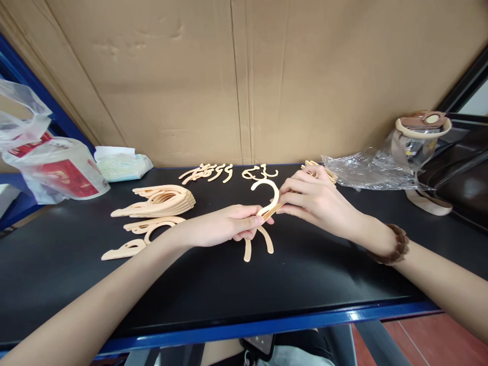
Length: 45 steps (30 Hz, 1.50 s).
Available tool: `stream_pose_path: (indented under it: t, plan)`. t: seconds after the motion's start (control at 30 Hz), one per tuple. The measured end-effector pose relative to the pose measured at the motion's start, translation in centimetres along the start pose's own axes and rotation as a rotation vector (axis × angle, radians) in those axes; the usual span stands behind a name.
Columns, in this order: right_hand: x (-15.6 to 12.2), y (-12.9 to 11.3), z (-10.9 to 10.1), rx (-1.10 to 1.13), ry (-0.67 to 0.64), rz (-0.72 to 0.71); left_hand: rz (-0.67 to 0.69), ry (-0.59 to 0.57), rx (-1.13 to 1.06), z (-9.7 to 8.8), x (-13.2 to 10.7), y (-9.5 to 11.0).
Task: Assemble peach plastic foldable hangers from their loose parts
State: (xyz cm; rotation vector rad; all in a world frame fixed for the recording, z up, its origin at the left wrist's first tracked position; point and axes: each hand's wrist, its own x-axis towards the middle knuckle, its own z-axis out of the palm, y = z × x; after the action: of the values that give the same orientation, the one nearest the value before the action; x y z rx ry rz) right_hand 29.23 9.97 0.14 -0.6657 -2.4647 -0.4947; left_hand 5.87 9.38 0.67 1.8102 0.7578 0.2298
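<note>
My left hand is closed on a pale wooden hanger piece whose curved ends hang below my fingers. My right hand pinches a wooden hook piece whose curved top rises between the two hands. Both hands meet just above the black table. A brown bead bracelet is on my right wrist.
A stack of curved wooden hanger parts lies left of my hands, with loose ones in front. Small hook pieces lie at the back. Crumpled clear plastic, a lidded bottle, a tissue pack and a bag line the edges.
</note>
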Motion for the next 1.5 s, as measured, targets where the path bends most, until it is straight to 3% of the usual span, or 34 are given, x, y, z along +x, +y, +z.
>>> stream_pose_path:
  t: [0.37, 1.03, 1.27, 1.5]
  plan:
    - [0.01, -0.57, -0.14, -0.268, 0.062, -0.094, 0.019, 0.035, -0.071, 0.15, 0.37, -0.39]
    - [0.11, -0.58, -0.3, -0.301, 0.029, -0.106, 0.04, 0.042, -0.008, 0.29, 0.27, -0.41]
    - [0.13, -0.84, -0.26, -0.236, 0.07, -0.098, 0.048, 0.02, -0.013, 0.52, 0.15, -0.42]
    - [0.05, -0.82, -0.47, -0.073, 0.059, -0.029, 0.11, 0.084, 0.044, 0.26, 0.06, -0.11]
